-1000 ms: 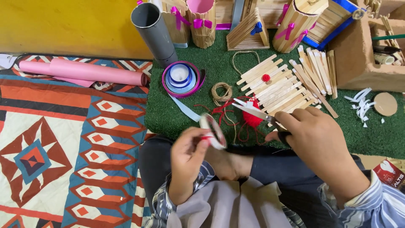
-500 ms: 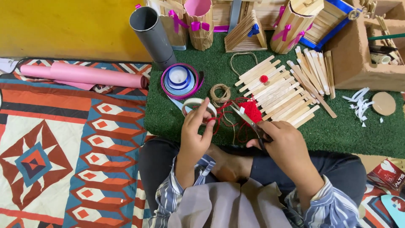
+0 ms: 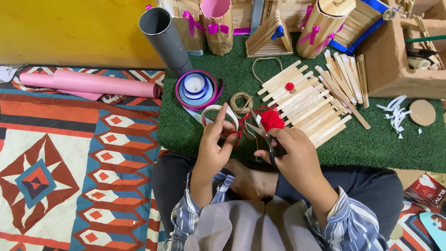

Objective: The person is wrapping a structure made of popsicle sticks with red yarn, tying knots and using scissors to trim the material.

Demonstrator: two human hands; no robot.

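The left hand [image 3: 214, 148] pinches a white ribbon loop [image 3: 218, 114] between thumb and forefinger, its grip clenched on the band with red yarn [image 3: 238, 132] trailing just beneath the fingers. The right hand [image 3: 295, 155] is closed around a pair of scissors [image 3: 260, 130], whose blades point up and away from that grip toward the left hand; whether the blades are parted or shut is too small to tell. A red pompom [image 3: 271, 120] sits just above the right grip, touching or nearly touching the scissors. To cut cleanly here, it seems wise to keep the yarn taut between the two grips, so the strand meets the blades deep near the pivot instead of slipping off the tips, and to hold the left fingertips clear to the side of the blade line. Just beyond the left grip lies a small coil of twine [image 3: 241, 103], and further out a purple-rimmed ribbon spool [image 3: 197, 89] on the green turf mat [image 3: 371, 144]. Out past the right grip a raft of wooden craft sticks [image 3: 302, 100] lies flat; loose yarn could snag on it, so the strand is better drawn toward the lap.
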